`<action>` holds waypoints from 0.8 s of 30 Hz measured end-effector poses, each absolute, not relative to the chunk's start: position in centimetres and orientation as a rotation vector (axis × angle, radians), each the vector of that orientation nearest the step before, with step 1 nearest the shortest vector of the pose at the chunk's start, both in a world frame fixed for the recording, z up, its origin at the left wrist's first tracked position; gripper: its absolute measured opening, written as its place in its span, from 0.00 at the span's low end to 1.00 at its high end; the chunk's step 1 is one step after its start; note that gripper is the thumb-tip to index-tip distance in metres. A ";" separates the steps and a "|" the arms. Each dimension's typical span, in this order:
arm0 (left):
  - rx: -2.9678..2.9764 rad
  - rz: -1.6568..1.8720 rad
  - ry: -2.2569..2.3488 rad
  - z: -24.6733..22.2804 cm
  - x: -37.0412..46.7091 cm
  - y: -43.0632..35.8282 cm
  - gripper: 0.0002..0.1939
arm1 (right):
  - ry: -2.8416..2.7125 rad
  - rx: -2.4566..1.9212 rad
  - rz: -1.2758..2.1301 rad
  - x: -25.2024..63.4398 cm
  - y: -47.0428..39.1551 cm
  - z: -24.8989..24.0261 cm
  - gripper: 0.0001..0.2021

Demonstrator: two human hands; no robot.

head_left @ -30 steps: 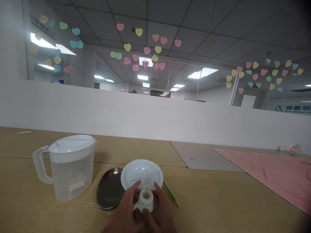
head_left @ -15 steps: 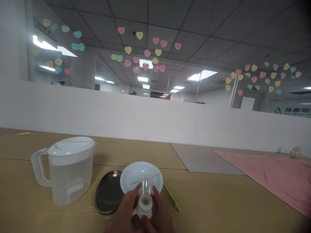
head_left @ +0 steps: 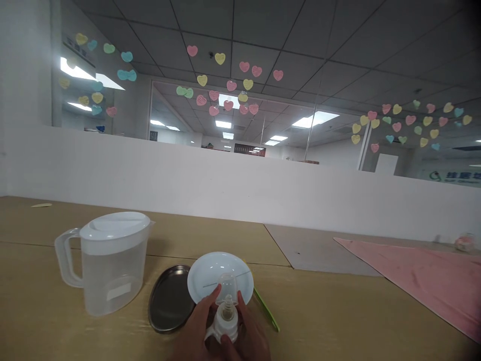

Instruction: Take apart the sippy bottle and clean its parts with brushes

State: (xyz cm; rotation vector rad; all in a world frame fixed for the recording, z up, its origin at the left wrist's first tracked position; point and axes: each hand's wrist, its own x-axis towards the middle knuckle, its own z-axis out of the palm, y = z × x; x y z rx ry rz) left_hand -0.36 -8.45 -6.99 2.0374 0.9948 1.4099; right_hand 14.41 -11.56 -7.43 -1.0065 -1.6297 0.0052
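Both of my hands are low in the middle of the view, around a baby bottle with a white collar, a clear teat and a white side handle. My left hand curls along its left side, a fingertip against the clear dome cap. My right hand wraps the right side, with a fingertip at the cap's right edge. The cap is tipped forward off the teat, whose ridged tip shows. Just beyond lies a white bowl with a thin stick in it. Fingers hide the bottle's lower body.
A lidded clear pitcher stands at left. An oval metal tray lies beside the bowl, and a green-handled tool is at its right. A pink cloth covers the right side. A low white wall runs behind the table.
The clear cap has come away from over the teat and tilted forward, so the teat is now exposed. Both hands keep nearly the same place.
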 end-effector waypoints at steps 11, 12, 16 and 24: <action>2.003 1.403 0.990 -8.3 -0.1 -7.8 0.38 | -1.677 -0.992 0.075 14.6 -11.5 -7.8 0.31; 1.997 1.397 0.996 -8.4 0.0 -7.7 0.38 | -1.676 -0.998 0.079 14.6 -11.4 -7.9 0.31; 2.002 1.392 0.977 -8.1 -0.1 -7.7 0.37 | -1.655 -1.012 0.083 14.7 -11.1 -8.3 0.33; 2.016 1.403 0.883 -7.2 -0.7 -8.6 0.34 | -1.698 -1.002 0.100 15.1 -10.9 -8.3 0.34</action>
